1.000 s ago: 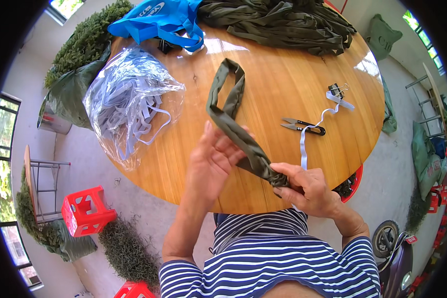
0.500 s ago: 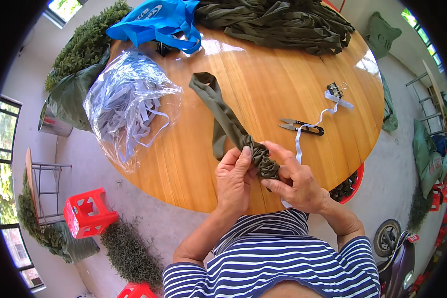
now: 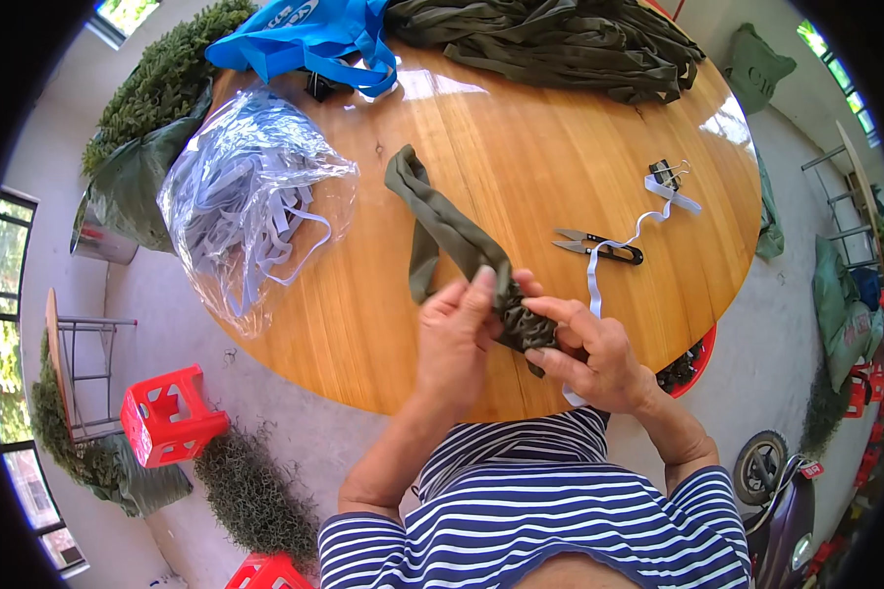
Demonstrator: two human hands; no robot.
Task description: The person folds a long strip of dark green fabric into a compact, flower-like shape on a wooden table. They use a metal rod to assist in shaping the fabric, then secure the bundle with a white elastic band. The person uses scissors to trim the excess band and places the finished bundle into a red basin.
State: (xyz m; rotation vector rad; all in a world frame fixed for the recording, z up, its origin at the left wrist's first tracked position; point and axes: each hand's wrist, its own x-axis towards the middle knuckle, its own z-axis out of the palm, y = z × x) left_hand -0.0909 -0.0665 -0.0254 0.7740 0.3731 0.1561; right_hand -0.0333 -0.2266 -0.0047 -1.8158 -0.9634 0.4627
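A long olive-green fabric tube [image 3: 454, 224] lies partly on the table, its near end bunched into tight gathers. My left hand [image 3: 455, 339] pinches it just above the gathers, thumb on top. The fingers of my right hand [image 3: 594, 353] close round the gathered end. A white elastic band [image 3: 593, 280] emerges beside my right hand and runs across the table to a black binder clip [image 3: 667, 174]; its course inside the fabric is hidden. Black thread snips [image 3: 599, 245] lie under the band, right of the fabric.
On the round wooden table [image 3: 363, 363], a clear plastic bag [image 3: 250, 206] of white elastic sits left. A blue bag [image 3: 304, 44] and a heap of olive fabric strips [image 3: 570, 44] lie at the far side. A red stool [image 3: 174, 417] stands at left on the floor.
My left hand has shifted slightly up and left along the fabric. The fabric's far loop has swung a little to the right. My right hand keeps its grip on the gathers.
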